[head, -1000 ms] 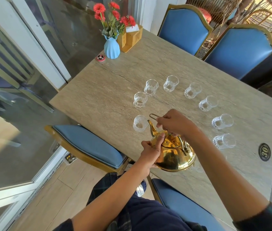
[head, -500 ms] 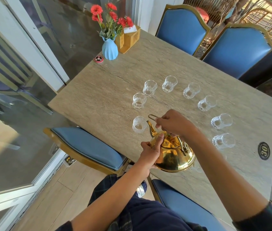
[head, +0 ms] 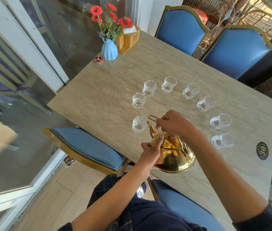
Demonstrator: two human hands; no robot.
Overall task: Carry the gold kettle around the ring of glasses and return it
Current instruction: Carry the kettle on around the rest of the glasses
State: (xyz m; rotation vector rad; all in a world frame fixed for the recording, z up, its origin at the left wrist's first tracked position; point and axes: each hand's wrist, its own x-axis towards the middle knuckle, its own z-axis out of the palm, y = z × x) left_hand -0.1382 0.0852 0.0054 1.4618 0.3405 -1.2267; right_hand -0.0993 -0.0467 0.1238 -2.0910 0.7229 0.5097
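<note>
Both hands grasp a polished gold metal kettle (head: 173,155) near the table's front edge: the right hand (head: 172,124) is curled over its looped wire handle at the top, while the left hand (head: 150,152) clasps the rounded body from the side, thumb pressed against the lid area. The kettle's curved spout (head: 152,130) points away from the person, its tip just beside the nearest clear cut-glass tumbler (head: 138,125), which stands immediately ahead of the left hand. Seven more matching glasses arc beyond and to the right of the right hand, from one (head: 138,101) ahead of the spout round to one (head: 222,140) beside the right forearm. Whether the kettle's base touches the grey stone-look tabletop (head: 98,97) cannot be told. Far beyond the hands, at the table's far corner, stand a ribbed blue vase of red flowers (head: 109,49) and a wooden napkin box (head: 128,40). Blue cushioned chairs with gold frames (head: 182,32) ring the table.
</note>
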